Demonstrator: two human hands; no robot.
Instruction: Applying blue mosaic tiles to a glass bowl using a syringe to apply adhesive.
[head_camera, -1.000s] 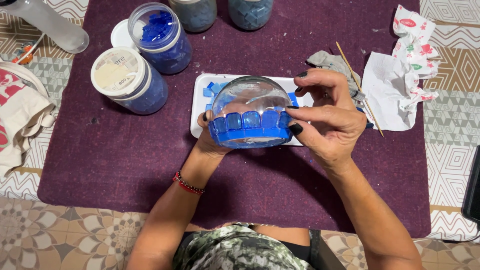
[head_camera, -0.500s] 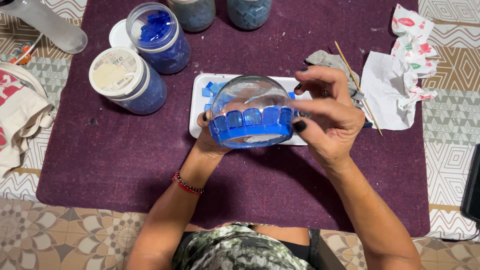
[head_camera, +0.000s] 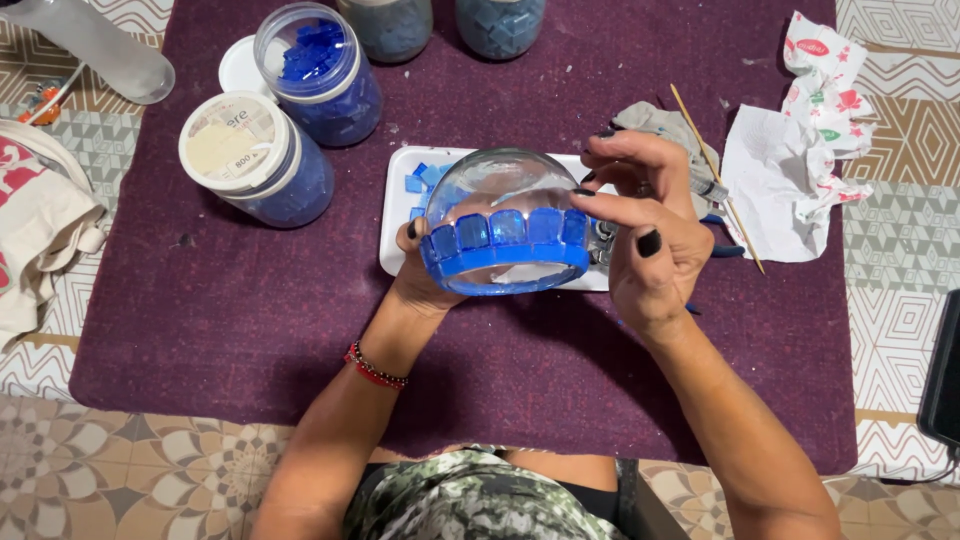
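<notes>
Above white tray (head_camera: 395, 215) | glass bowl (head_camera: 497, 190) with blue tile rim cupped from below by left hand (head_camera: 425, 285) | right hand (head_camera: 650, 235) arched, fingertips pressing rim's right side

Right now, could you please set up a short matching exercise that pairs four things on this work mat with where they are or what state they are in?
Things:
1. glass bowl
2. open jar
3. lidded jar
4. wooden stick

Places or states:
A. closed with a white lid, at the left of the mat
B. lying by the crumpled paper on the right
C. held between left hand and right hand, blue tiles round its rim
D. uncovered, blue tiles showing inside

Pairs: 1-C, 2-D, 3-A, 4-B
</notes>
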